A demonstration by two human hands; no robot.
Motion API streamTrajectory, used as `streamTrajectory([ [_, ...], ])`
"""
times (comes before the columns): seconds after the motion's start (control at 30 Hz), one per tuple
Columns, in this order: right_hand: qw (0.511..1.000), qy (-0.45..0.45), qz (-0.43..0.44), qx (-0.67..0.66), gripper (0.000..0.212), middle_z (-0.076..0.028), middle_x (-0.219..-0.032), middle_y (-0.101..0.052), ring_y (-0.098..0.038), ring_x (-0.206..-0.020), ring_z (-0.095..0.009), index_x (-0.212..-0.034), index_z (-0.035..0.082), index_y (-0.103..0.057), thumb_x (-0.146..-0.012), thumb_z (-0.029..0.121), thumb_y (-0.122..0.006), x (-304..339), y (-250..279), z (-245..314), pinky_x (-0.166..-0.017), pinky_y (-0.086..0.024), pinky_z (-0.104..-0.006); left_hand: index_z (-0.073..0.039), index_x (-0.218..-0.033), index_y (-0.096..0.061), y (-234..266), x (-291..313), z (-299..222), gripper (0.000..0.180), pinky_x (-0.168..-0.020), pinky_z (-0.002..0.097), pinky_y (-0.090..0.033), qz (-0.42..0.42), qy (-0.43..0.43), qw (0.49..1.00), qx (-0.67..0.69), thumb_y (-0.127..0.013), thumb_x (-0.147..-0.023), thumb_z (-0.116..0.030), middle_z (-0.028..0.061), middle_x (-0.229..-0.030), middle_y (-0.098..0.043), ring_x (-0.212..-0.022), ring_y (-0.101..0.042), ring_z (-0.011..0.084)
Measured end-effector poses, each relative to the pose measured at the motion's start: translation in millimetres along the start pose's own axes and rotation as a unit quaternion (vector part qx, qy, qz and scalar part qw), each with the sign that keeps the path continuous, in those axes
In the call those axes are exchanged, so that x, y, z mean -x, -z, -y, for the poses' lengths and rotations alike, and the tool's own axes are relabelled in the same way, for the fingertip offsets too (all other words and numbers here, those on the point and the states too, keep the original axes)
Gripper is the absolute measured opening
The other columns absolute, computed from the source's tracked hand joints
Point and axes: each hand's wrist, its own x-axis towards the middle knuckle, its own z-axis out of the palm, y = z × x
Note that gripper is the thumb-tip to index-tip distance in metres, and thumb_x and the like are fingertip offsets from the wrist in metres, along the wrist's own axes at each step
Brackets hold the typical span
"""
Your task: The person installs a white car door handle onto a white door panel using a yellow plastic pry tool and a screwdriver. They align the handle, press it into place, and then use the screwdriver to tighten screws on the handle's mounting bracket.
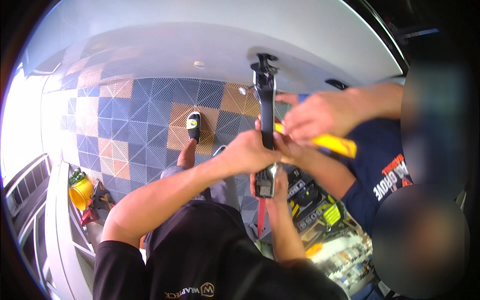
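Observation:
A long black car door handle (267,110) with chrome edging stands out from the pale car body panel (200,37), its far end at a black bracket there. My left hand (250,151) is closed round its middle. My right hand (278,186) grips its near end, which bears a printed label. A thin pointed red strip (261,217) sticks out below that end; what holds it is hidden. Close by on the right, a co-worker's hand (320,117) is above a yellow tool (337,145). The co-worker's other hand (292,151) is beside the handle, next to my left hand.
The co-worker in a navy shirt (367,150) stands close at my right. Black and lime tool cases (315,205) and small items lie below. At left are a white railing (65,215) and a yellow pot (81,194). The tiled floor (145,115) is grey and tan.

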Motion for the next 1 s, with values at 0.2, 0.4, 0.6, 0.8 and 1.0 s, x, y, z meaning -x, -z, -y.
streamTrajectory([
  [0.2,0.989,-0.031,-0.043,-0.135,0.077,-0.034,-0.131,-0.061,-0.069,-0.11,-0.048,-0.143,0.004,-0.048,-0.107,0.069,-0.03,68,-31,5,-0.076,-0.064,-0.0522,0.008,-0.094,-0.072,-7,-6,3,0.042,-0.064,0.0356,-0.054,0.031,0.038,0.998,0.039,-0.072,-0.085,-0.033,0.0132,-0.076,-0.07,-0.07,-0.07,0.0183],
  [0.4,0.995,-0.018,-0.098,-0.018,0.069,-0.032,-0.13,-0.062,-0.07,-0.108,-0.044,-0.144,0.009,-0.046,-0.108,0.066,-0.029,107,-37,-13,-0.082,-0.063,-0.0494,0.008,-0.1,-0.071,-13,-10,9,0.043,-0.063,0.0319,-0.053,0.022,-0.013,0.997,0.067,-0.074,-0.086,-0.032,0.0104,-0.083,-0.07,-0.072,-0.067,0.0161],
  [0.6,0.984,0.033,-0.166,0.057,0.063,-0.028,-0.128,-0.065,-0.072,-0.104,-0.035,-0.153,0.001,-0.036,-0.11,0.046,-0.045,118,-35,-10,-0.08,-0.062,-0.0426,0.009,-0.109,-0.068,-21,-3,5,0.044,-0.067,0.0294,-0.049,0.057,-0.023,0.988,0.143,-0.074,-0.089,-0.03,0.0063,-0.091,-0.069,-0.078,-0.063,0.0116],
  [0.8,0.977,0.001,-0.134,0.164,0.047,-0.016,-0.104,-0.072,-0.071,-0.076,-0.02,-0.143,0.002,-0.043,-0.106,0.025,-0.06,132,-44,1,-0.062,-0.057,-0.031,0.007,-0.11,-0.067,-22,-5,6,0.041,-0.071,0.0288,-0.051,0.049,-0.02,0.991,0.126,-0.072,-0.092,-0.029,0.0071,-0.093,-0.07,-0.079,-0.064,0.0123],
  [1.0,0.929,0.055,-0.233,0.282,0.019,-0.006,-0.068,-0.061,-0.05,-0.054,-0.01,-0.114,-0.003,-0.064,-0.104,0.013,-0.063,122,-52,-14,-0.052,-0.039,-0.0318,0.004,-0.108,-0.065,-33,-13,15,0.036,-0.069,0.0271,-0.051,0.029,-0.004,0.991,0.131,-0.07,-0.095,-0.029,0.0039,-0.091,-0.067,-0.076,-0.062,0.0111],
])
